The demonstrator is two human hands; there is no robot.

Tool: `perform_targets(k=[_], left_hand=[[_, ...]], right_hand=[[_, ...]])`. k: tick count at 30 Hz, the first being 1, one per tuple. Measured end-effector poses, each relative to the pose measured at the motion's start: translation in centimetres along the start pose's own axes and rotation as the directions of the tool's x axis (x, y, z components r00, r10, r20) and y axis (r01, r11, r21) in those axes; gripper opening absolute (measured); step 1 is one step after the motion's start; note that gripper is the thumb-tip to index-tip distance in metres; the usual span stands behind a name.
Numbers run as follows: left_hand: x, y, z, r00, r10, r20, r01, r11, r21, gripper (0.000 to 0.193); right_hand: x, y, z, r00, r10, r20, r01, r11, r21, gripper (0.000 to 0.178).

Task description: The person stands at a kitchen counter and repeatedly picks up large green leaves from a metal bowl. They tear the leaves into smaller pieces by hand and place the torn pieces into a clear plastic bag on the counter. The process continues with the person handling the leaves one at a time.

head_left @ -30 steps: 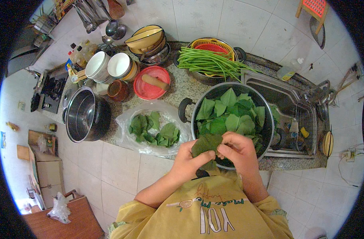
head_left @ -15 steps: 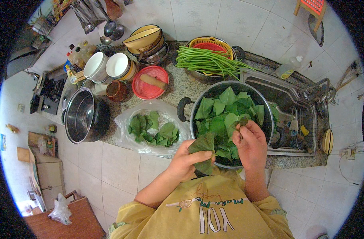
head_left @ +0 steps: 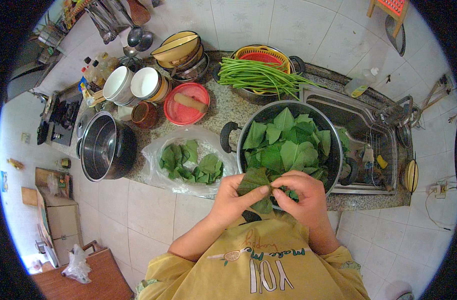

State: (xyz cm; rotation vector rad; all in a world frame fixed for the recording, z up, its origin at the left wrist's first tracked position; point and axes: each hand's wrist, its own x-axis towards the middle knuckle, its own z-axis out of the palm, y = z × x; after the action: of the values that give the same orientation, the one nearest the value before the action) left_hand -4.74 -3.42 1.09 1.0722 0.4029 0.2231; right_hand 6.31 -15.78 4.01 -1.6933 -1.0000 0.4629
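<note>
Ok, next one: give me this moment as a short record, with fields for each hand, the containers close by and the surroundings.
Left hand: grips a green leaf
Right hand: appears to pinch the same leaf at its right edge
Large pot: holds loose leaves, just beyond the hands
Plastic bag: open, left of the large pot, more leaves inside
Behind the large pot: long green stems in a heap
Right: metal sink

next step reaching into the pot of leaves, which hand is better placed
Probably the right hand: it appears above the near rim of the pot, while the left hand lies mostly outside, holding a green leaf.
</note>
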Motion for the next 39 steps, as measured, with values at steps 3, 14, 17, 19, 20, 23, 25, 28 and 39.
perform_targets(k=[3,14,17,19,20,23,25,28,39], left_hand=[[0.0,-0.1,0.2,0.999,-0.038,-0.004,0.038,0.999,-0.021,0.014],[1.2,-0.9,-0.6,0.82,-0.06,0.569,0.558,0.302,-0.773,0.028],[1.8,-1.1,-0.8,0.805,-0.005,0.594,0.568,0.299,-0.767,0.026],[2.1,-2.0,-1.2,0.887,-0.174,0.428,0.436,0.621,-0.651,0.026],[2.3,-2.2,-1.3,0.919,-0.227,0.323,0.375,0.754,-0.539,0.026],[2.5,-3.4,-0.6,0.966,-0.257,-0.015,0.256,0.965,-0.054,0.018],[2.9,-4.7,-1.4,0.978,-0.205,-0.036,0.208,0.97,0.129,0.02],[3.4,-6.9,-2.0,0.997,-0.078,-0.014,0.08,0.985,0.155,0.034],[3.6,-5.6,-1.7,0.976,0.214,0.044,-0.205,0.826,0.525,0.041]], right_hand=[[0.2,-0.1,0.0,0.999,-0.039,-0.019,0.038,0.996,-0.085,0.012],[-0.5,1.3,-0.8,0.929,0.353,0.111,-0.347,0.725,0.595,0.004],[-0.4,2.4,-3.1,0.895,0.438,-0.079,-0.257,0.654,0.711,0.007],[-0.2,4.4,-5.5,0.836,0.423,-0.349,-0.144,0.783,0.605,0.009],[-0.1,5.8,-7.2,0.795,0.374,-0.478,-0.116,0.867,0.485,0.012],[-1.4,11.4,-12.9,0.72,0.28,-0.635,-0.247,0.958,0.142,0.027],[-3.3,14.9,-17.1,0.787,0.127,-0.604,-0.447,0.792,-0.416,0.036],[-4.8,16.4,-18.8,0.737,0.112,-0.666,-0.647,0.4,-0.649,0.032],[-4.6,17.4,-19.1,0.536,0.163,-0.828,-0.681,0.662,-0.311,0.019]])
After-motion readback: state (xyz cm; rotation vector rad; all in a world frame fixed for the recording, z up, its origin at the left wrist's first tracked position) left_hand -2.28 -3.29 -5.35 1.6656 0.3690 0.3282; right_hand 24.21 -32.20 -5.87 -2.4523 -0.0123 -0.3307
